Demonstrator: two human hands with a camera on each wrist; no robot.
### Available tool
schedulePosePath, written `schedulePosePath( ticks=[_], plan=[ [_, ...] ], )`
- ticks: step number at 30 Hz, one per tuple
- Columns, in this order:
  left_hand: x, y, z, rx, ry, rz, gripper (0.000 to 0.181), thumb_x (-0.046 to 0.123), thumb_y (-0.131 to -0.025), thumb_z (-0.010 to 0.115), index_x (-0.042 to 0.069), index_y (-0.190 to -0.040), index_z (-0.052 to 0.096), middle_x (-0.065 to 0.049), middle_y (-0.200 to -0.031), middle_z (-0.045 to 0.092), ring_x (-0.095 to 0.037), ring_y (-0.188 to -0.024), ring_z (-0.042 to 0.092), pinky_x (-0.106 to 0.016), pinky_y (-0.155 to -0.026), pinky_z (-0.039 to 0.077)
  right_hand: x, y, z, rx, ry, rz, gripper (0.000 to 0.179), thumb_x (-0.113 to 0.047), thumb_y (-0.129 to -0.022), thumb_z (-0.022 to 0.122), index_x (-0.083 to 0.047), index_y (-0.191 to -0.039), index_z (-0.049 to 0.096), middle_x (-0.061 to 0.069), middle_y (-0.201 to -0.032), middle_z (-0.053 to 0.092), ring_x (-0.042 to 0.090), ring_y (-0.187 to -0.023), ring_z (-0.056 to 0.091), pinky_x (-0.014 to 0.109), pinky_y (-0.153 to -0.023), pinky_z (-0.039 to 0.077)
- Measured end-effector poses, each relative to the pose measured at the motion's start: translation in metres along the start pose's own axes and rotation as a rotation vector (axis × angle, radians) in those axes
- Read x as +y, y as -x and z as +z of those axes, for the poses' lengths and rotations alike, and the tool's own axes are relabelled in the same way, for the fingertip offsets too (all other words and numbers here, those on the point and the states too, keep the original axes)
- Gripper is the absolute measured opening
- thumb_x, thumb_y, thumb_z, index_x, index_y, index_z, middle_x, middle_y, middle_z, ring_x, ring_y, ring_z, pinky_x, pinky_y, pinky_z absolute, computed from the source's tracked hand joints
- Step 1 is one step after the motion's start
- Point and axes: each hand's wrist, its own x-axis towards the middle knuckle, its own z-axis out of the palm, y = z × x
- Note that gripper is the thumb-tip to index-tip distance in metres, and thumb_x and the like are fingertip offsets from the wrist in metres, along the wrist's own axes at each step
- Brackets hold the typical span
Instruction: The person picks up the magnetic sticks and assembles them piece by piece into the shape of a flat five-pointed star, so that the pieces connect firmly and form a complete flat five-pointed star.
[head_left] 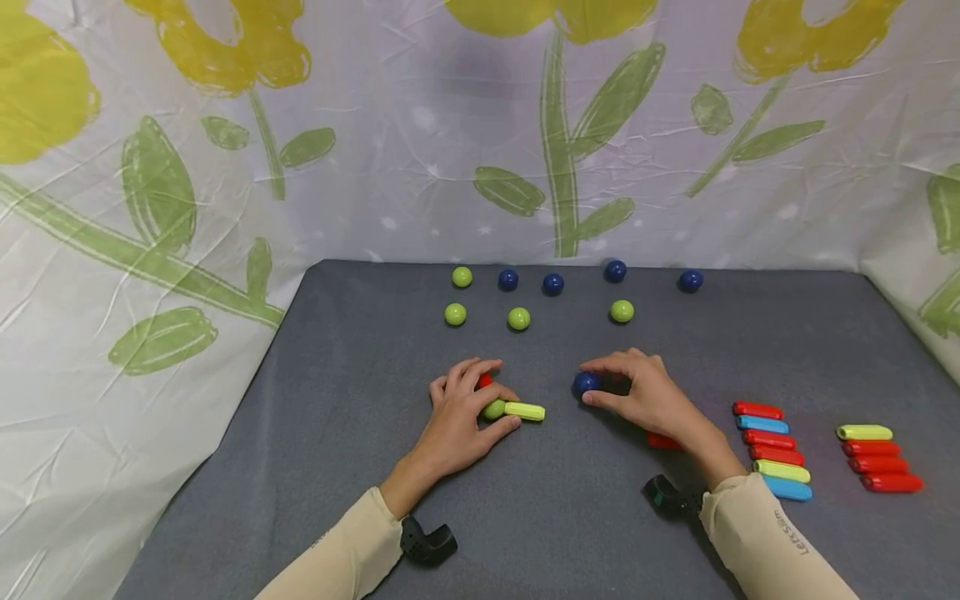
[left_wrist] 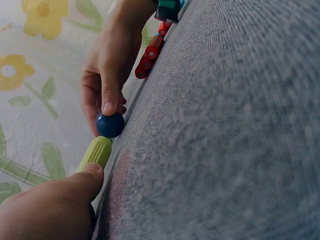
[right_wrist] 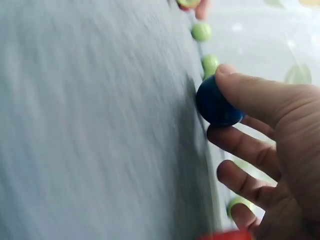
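Observation:
My left hand (head_left: 457, 417) bends over a green ball (head_left: 493, 409) that joins a short yellow-green rod (head_left: 525, 411), gripping the piece with thumb and fingers. Something red (head_left: 485, 381) shows between those fingers, mostly covered. In the left wrist view the thumb lies on the ribbed rod (left_wrist: 97, 152). Thumb and forefinger of my right hand (head_left: 641, 392) pinch a dark blue ball (head_left: 587, 383), to the right of the rod's free end and apart from it in the head view. The blue ball (right_wrist: 217, 102) fills the pinch in the right wrist view; the other fingers are loosely bent.
Blue balls (head_left: 552, 284) and green balls (head_left: 518, 318) lie scattered toward the grey table's (head_left: 337, 350) back edge. At right, red, blue and yellow-green rods (head_left: 768, 438) form one column, with a shorter column of rods (head_left: 875, 463) beyond. A red rod (head_left: 663, 441) lies under the right wrist.

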Motion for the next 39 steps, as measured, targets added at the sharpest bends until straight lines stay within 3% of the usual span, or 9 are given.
schedulePosePath(
  ticks=[8, 18, 24, 29, 34, 39],
  plan=[
    [0.0, -0.002, 0.001, 0.018, -0.003, -0.012, 0.019, 0.043, -0.091, 0.075, 0.03, -0.105, 0.074, -0.007, -0.15, 0.052, -0.033, -0.142, 0.037, -0.06, -0.105, 0.021, -0.02, -0.001, 0.02, -0.01, -0.022, -0.094, 0.039, -0.027, -0.081, 0.087, -0.016, -0.117, 0.077, -0.006, -0.102, 0.075, 0.014, -0.09, 0.058, 0.038, -0.08, 0.024],
    [0.002, -0.003, 0.0, 0.017, 0.017, -0.037, 0.023, 0.041, -0.093, 0.073, 0.028, -0.111, 0.074, -0.01, -0.147, 0.054, -0.035, -0.142, 0.036, -0.06, -0.105, 0.02, -0.027, 0.0, 0.029, -0.027, -0.074, -0.099, 0.038, -0.029, -0.08, 0.088, -0.02, -0.115, 0.076, -0.011, -0.098, 0.071, 0.009, -0.088, 0.057, 0.036, -0.08, 0.027],
    [0.002, -0.003, 0.0, 0.028, 0.016, -0.026, 0.042, 0.039, -0.089, 0.076, 0.027, -0.128, 0.069, -0.002, -0.137, 0.062, -0.031, -0.134, 0.042, -0.059, -0.103, 0.021, -0.025, 0.0, 0.034, 0.119, 0.002, -0.022, 0.042, -0.017, -0.086, 0.082, -0.012, -0.126, 0.071, 0.0, -0.095, 0.069, 0.012, -0.074, 0.053, 0.033, -0.074, 0.033],
    [0.002, -0.001, -0.003, -0.036, 0.05, 0.026, 0.05, 0.035, -0.088, 0.077, 0.029, -0.136, 0.064, 0.008, -0.133, 0.067, -0.025, -0.128, 0.048, -0.057, -0.104, 0.019, -0.031, 0.0, 0.041, 0.255, 0.029, 0.04, 0.043, -0.009, -0.088, 0.078, 0.0, -0.128, 0.065, 0.008, -0.088, 0.071, 0.008, -0.061, 0.051, 0.024, -0.058, 0.043],
    [0.002, -0.001, -0.004, -0.055, 0.063, 0.01, 0.052, 0.022, -0.085, 0.073, 0.027, -0.135, 0.064, 0.006, -0.131, 0.066, -0.024, -0.126, 0.048, -0.057, -0.103, 0.021, -0.037, -0.001, 0.045, 0.274, 0.0, 0.05, 0.05, -0.007, -0.09, 0.075, 0.005, -0.135, 0.058, 0.013, -0.102, 0.075, 0.014, -0.07, 0.056, 0.029, -0.067, 0.045],
    [0.001, -0.002, -0.002, 0.048, 0.033, -0.109, 0.036, 0.012, -0.076, 0.067, 0.021, -0.11, 0.07, -0.002, -0.125, 0.063, -0.029, -0.125, 0.047, -0.059, -0.102, 0.021, -0.038, -0.001, 0.048, 0.25, -0.042, 0.077, 0.053, -0.009, -0.092, 0.073, 0.004, -0.14, 0.054, 0.016, -0.117, 0.074, 0.026, -0.089, 0.06, 0.044, -0.084, 0.043]
  ],
)
